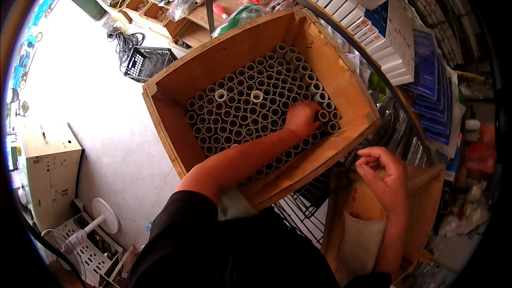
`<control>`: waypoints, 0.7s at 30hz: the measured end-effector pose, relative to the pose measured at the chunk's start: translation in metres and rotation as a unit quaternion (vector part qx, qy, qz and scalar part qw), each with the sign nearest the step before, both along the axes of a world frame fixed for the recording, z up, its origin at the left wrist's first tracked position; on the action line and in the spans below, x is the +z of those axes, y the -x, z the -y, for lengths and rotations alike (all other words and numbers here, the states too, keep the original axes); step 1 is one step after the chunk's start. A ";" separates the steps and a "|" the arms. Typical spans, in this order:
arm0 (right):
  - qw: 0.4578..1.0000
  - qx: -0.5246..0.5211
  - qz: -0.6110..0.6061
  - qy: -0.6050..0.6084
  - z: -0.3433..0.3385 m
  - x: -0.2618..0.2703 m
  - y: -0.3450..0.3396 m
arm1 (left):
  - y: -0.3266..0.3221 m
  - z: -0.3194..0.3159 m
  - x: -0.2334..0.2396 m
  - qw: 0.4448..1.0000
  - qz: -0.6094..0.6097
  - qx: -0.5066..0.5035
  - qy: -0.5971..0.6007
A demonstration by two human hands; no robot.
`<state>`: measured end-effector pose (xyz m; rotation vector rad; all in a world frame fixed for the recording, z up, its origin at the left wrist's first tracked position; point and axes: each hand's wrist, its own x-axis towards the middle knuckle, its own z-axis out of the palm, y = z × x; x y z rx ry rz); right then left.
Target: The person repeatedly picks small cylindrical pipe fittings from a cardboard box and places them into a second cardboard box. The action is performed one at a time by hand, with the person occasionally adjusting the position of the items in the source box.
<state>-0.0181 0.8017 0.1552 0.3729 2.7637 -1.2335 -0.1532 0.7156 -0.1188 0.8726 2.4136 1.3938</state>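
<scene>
A wooden box [256, 190] stands tilted in front of me, holding many short grey plastic tubes [253, 111] on end in packed rows. Two paler rings show among their tops. My left hand [303, 118] reaches into the right part of the box, its fingers down at the tubes; the fingertips are hidden, so a grip cannot be told. Outside the box's right corner, my right hand [382, 170] hovers with loosely bent fingers and a gap beside the thumb. Nothing shows in it. Below that hand is a second wooden box [420, 204] with a whitish sack [362, 234] in it.
A shelf edge [362, 50] curves along the right, bearing white cartons [384, 54] and blue packets [426, 72]. Black wire racking [300, 212] lies beneath the box. A black plastic crate [148, 62], a beige cabinet [50, 172] and a white round-topped stand [105, 215] are to the left.
</scene>
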 end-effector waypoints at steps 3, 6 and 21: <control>1.000 -0.005 0.003 0.006 0.000 -0.001 0.000 | -0.001 -0.001 0.002 1.000 -0.021 0.001 0.009; 1.000 -0.005 0.000 0.003 -0.001 -0.001 -0.001 | -0.002 -0.002 0.001 0.999 -0.032 0.000 0.018; 1.000 -0.007 -0.003 0.014 0.001 0.002 0.002 | -0.004 -0.003 0.000 0.997 -0.065 -0.003 0.032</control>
